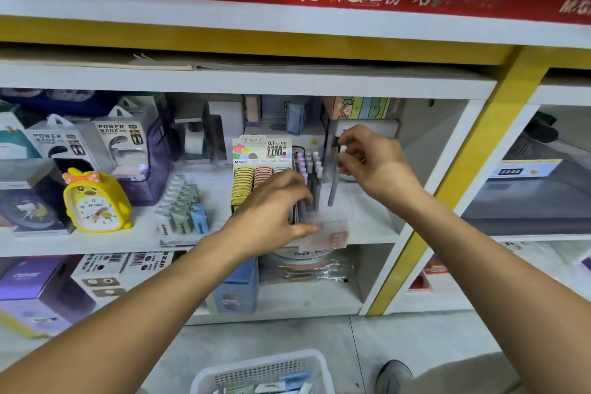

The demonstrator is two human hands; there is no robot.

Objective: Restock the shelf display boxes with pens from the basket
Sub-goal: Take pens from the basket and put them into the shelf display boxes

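A clear display box (329,230) with a pink label stands at the front edge of the middle shelf. Several purple and grey pens (311,176) stand upright in it. My left hand (275,208) grips the box's left side. My right hand (371,157) pinches the top of one grey pen (333,184), which hangs almost upright with its tip over the box's right part. A white mesh basket (307,361) sits on the floor below, holding several small packs.
A lead-refill display card (262,150) stands just left of the box. A yellow duck alarm clock (96,201), power bank packs (120,137) and eraser packs (182,211) fill the shelf's left. A yellow-and-white upright (447,189) bounds the bay on the right. A shoe (395,374) is beside the basket.
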